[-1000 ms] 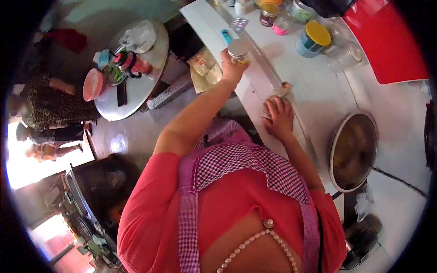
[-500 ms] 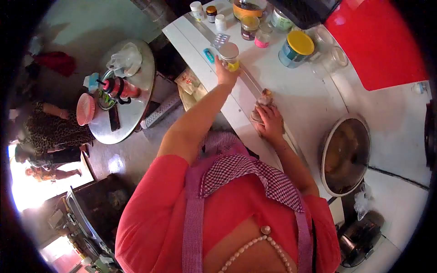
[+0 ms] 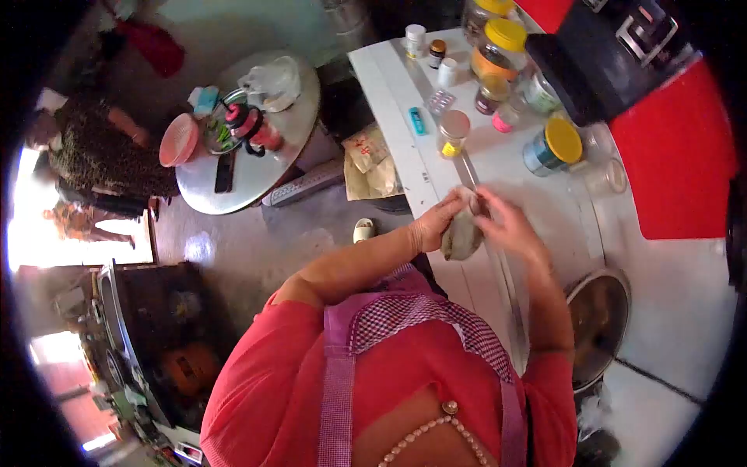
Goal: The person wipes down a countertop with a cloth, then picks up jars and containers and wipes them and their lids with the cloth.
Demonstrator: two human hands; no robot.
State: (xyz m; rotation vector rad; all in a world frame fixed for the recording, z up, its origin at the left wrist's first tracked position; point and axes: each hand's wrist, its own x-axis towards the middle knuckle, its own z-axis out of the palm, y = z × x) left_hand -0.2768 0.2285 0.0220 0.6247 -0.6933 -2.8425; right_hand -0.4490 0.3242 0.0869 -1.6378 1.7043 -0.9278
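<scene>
A crumpled grey-brown cloth [image 3: 462, 236] is held between my two hands above the table's near edge. My left hand [image 3: 436, 222] is closed on its left side. Fingers of my right hand [image 3: 510, 226] bend onto the cloth's upper right part, partly covering it. Just beyond the hands stands a small clear jar [image 3: 452, 134] with a pale lid and a yellow label, touched by neither hand. Left of that jar lie a turquoise packet [image 3: 418, 121] and a silver blister pack [image 3: 440, 101].
More jars, including a yellow-lidded one [image 3: 553, 146], and small bottles [image 3: 447, 73] stand farther back. A large round pan [image 3: 599, 331] sits at right. Left is a round table [image 3: 204, 194] with a pink basket [image 3: 180, 140]. Other people are at far left.
My left hand has let go of the small jar and come back to the cloth. The cloth, earlier under my right hand on the table, is now between both hands. The view has shifted.
</scene>
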